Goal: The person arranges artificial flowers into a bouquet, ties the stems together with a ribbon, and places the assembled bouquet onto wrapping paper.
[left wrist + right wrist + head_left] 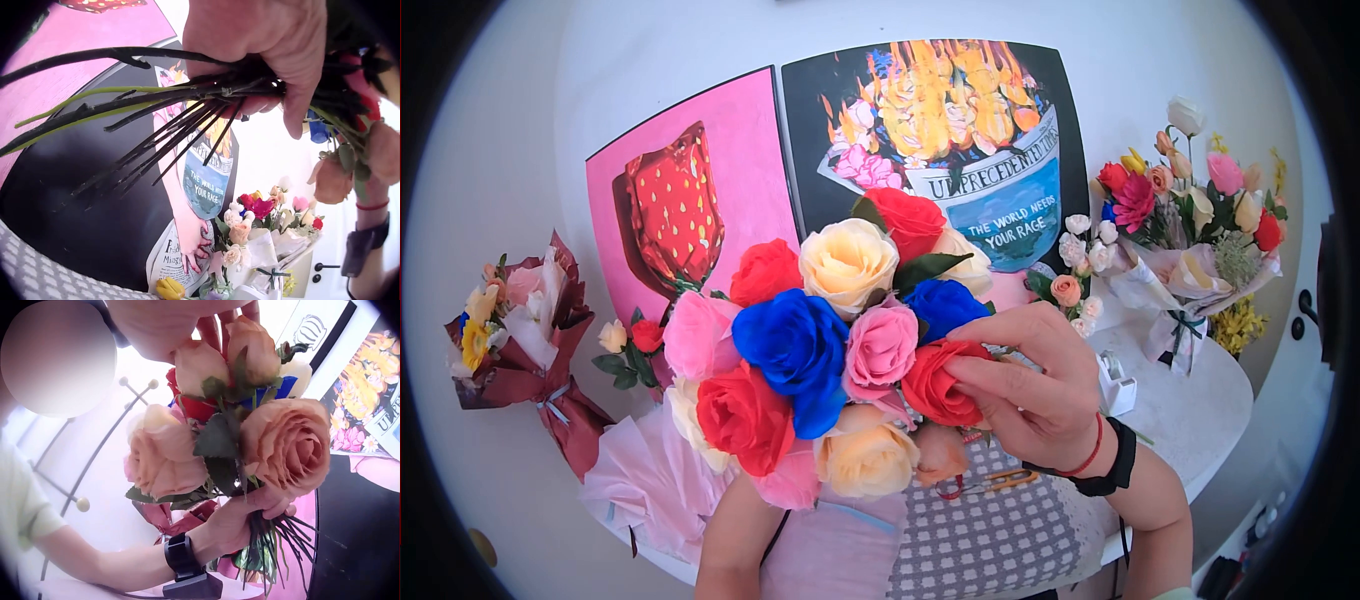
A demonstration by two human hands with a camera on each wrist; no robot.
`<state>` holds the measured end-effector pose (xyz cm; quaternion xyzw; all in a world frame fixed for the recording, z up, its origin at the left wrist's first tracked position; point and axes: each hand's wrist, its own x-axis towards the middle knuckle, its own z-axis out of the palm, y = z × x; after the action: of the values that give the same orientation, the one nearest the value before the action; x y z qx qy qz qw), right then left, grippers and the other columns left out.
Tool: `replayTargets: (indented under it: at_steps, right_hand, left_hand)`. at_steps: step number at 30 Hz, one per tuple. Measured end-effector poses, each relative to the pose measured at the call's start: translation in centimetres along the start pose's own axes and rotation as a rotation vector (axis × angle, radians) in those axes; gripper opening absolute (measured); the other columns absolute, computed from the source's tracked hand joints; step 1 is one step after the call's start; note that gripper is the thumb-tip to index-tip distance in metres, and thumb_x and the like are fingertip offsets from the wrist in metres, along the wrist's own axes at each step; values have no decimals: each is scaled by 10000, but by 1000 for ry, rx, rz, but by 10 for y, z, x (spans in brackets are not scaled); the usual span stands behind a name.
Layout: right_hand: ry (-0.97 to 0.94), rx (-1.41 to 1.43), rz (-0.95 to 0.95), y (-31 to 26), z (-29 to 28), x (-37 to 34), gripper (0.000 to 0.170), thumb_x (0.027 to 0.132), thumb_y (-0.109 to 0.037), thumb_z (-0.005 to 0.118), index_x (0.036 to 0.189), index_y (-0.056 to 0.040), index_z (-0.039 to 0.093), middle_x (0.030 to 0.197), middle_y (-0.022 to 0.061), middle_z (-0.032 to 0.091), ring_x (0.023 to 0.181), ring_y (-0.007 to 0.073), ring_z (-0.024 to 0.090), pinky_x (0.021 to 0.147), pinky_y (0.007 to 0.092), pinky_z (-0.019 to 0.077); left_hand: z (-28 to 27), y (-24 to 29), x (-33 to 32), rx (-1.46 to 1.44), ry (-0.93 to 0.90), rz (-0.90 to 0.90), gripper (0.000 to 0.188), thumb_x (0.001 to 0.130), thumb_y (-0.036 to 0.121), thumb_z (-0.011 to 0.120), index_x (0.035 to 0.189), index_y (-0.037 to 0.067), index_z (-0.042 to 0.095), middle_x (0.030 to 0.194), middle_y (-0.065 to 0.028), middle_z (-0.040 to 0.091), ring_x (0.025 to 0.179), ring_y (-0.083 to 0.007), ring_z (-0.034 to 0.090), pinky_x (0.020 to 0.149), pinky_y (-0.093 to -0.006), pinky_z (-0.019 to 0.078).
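Note:
A bouquet of artificial roses (pixel 790 340) in red, blue, pink and cream fills the middle of the head view. My left hand (pixel 256 37) grips its dark stems (pixel 156 97) in a bundle below the blooms; the flower heads hide that hand in the head view. On the bouquet's right side, my right hand (pixel 1040 385) pinches a red rose (pixel 945 382) between thumb and fingers. Peach roses (pixel 287 447) with green leaves hang on the near side, as the right wrist view shows.
Scissors (pixel 1000 481) lie on the checked cloth (pixel 990 540). A wrapped bouquet (pixel 1200 260) stands at the right of the white table (pixel 1200 410), and another in dark red paper (pixel 565 400) is at left. Pink wrapping paper (pixel 650 480) lies front left. Two pictures (pixel 850 220) stand behind.

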<state>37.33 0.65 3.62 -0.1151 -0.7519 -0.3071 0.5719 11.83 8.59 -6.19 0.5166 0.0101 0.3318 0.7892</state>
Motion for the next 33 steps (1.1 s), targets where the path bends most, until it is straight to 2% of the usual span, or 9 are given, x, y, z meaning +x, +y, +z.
replayTargets:
  at_steps: [5, 11, 13, 16, 18, 21, 29, 31, 33]
  right_hand:
    - [-118, 37, 76, -2, -5, 3, 203, 611, -68, 659, 811, -52, 630, 901, 100, 605, 738, 242, 558, 618, 323, 434]
    - [-34, 150, 239, -8, -13, 17, 199, 653, -154, 663, 822, -56, 630, 954, 125, 592, 824, 270, 548, 711, 352, 410]
    - [-88, 113, 172, -13, -14, 25, 240, 639, -137, 663, 861, -54, 627, 982, 133, 587, 851, 271, 549, 736, 347, 411]
    - [-116, 99, -93, -33, -3, 31, 212, 733, -162, 593, 932, -97, 628, 1066, 129, 569, 945, 258, 532, 786, 348, 401]
    - [-239, 80, -260, -50, -1, 28, 258, 725, -184, 629, 982, -157, 618, 1102, 62, 575, 989, 225, 535, 853, 362, 386]
    - [-354, -53, -177, -50, 7, 30, 287, 706, -229, 648, 986, -174, 615, 1107, 11, 581, 990, 198, 542, 893, 368, 369]
    - [-422, -65, -229, -44, -1, 29, 254, 729, -248, 613, 978, -196, 601, 1113, 15, 576, 1014, 211, 537, 923, 384, 351]
    - [-418, -47, -199, -43, -3, 35, 273, 730, -259, 606, 998, -205, 599, 1111, 26, 576, 1017, 214, 535, 926, 391, 346]
    - [-339, -43, -171, -43, -6, 44, 301, 732, -254, 600, 1030, -218, 597, 1102, 41, 578, 1022, 217, 531, 929, 396, 342]
  left_hand:
    - [35, 21, 31, 159, 22, 81, 412, 885, 270, 459, 1243, 75, 390, 1250, -97, 421, 1106, -184, 451, 902, -321, 405]
    - [64, 32, 39, 339, 55, 187, 418, 893, 260, 448, 1262, 79, 373, 1264, -96, 411, 1123, -185, 442, 922, -319, 395]
    - [72, 33, 37, 398, 67, 217, 420, 896, 256, 444, 1268, 80, 368, 1268, -95, 408, 1129, -185, 439, 929, -319, 392]
    - [70, 32, 37, 422, 81, 233, 421, 899, 251, 438, 1276, 82, 358, 1274, -94, 403, 1136, -185, 433, 939, -317, 383]
    - [66, 31, 37, 414, 100, 234, 423, 903, 244, 430, 1285, 85, 344, 1281, -91, 396, 1147, -185, 423, 951, -314, 368]
    - [63, 29, 37, 404, 128, 228, 426, 909, 233, 417, 1299, 89, 322, 1292, -88, 386, 1162, -185, 409, 971, -309, 345]
    - [62, 28, 39, 380, 194, 246, 438, 925, 203, 382, 1335, 101, 266, 1321, -78, 358, 1203, -184, 372, 1022, -297, 284]
    - [85, 30, 38, 475, 243, 235, 442, 920, 239, 397, 1328, 114, 285, 1330, -58, 344, 1214, -171, 357, 1023, -298, 283]
    - [121, 32, 41, 276, 356, 191, 445, 921, 271, 389, 1330, 129, 284, 1336, -48, 336, 1223, -161, 347, 1025, -296, 280]
